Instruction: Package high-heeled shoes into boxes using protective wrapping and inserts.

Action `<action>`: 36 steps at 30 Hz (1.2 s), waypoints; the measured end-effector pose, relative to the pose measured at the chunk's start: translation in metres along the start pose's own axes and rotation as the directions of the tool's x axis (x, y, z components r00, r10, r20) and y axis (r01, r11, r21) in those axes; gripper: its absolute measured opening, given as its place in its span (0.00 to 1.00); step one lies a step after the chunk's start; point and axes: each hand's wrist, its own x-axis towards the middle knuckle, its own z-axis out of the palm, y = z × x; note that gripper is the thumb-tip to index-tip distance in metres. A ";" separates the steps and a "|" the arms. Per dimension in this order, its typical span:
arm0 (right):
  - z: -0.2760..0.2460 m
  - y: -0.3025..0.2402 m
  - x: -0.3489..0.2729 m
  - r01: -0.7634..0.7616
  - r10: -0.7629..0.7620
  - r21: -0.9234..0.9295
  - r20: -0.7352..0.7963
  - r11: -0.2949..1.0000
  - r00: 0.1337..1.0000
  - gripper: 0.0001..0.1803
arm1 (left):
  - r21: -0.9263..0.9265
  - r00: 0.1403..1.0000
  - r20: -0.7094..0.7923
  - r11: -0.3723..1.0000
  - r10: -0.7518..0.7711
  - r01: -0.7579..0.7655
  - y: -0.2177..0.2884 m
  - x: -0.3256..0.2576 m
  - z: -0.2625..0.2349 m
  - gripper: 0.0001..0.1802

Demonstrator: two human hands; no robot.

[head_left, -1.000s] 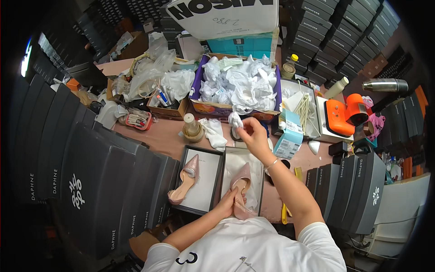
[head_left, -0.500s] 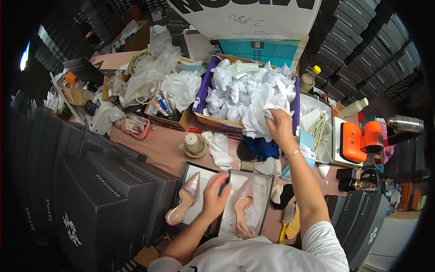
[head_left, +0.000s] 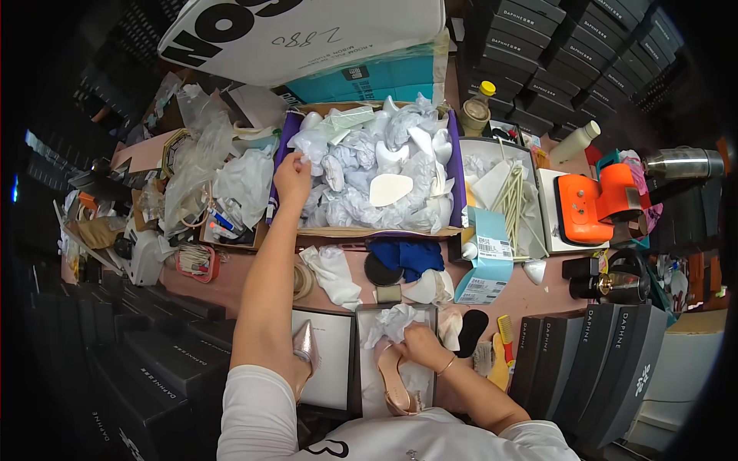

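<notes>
My left hand reaches to the left side of a purple-edged box, its fingers closed on crumpled white tissue paper there. The box is full of tissue wads and white shoe inserts. My right hand is shut on another wad of tissue paper at the toe of a pink glittery slingback shoe. That shoe lies on tissue in the right half of an opened shoebox. The matching pink shoe lies over the box's left half, partly hidden by my left forearm.
Dark shoeboxes stand at the left and right. Beyond the opened box lie a white cloth and a blue cloth. An orange device, a light blue carton and a brush are on the right.
My right hand has come down from the purple-edged box to the right shoe with tissue paper. My left hand has gone from above the shoes up to that box. The view has shifted right.
</notes>
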 end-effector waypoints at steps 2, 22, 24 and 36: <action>0.006 -0.002 -0.001 -0.008 0.019 0.122 -0.094 0.992 0.995 0.13 | -0.321 0.991 -0.124 0.947 -0.043 0.000 0.001 -0.003 0.000 0.14; -0.113 -0.093 0.031 0.313 -0.244 0.155 -0.349 0.937 0.905 0.39 | -0.773 0.952 0.295 0.565 -0.085 0.290 0.098 -0.277 -0.053 0.09; -0.106 -0.099 0.028 0.256 -0.147 0.320 -0.327 0.912 0.933 0.34 | -0.777 0.906 0.414 0.483 -0.090 0.403 0.103 -0.284 -0.061 0.14; -0.118 -0.070 0.039 0.151 -0.127 0.179 -0.139 0.972 0.982 0.31 | 0.190 0.933 -0.066 0.923 0.353 -0.336 0.084 -0.116 -0.082 0.29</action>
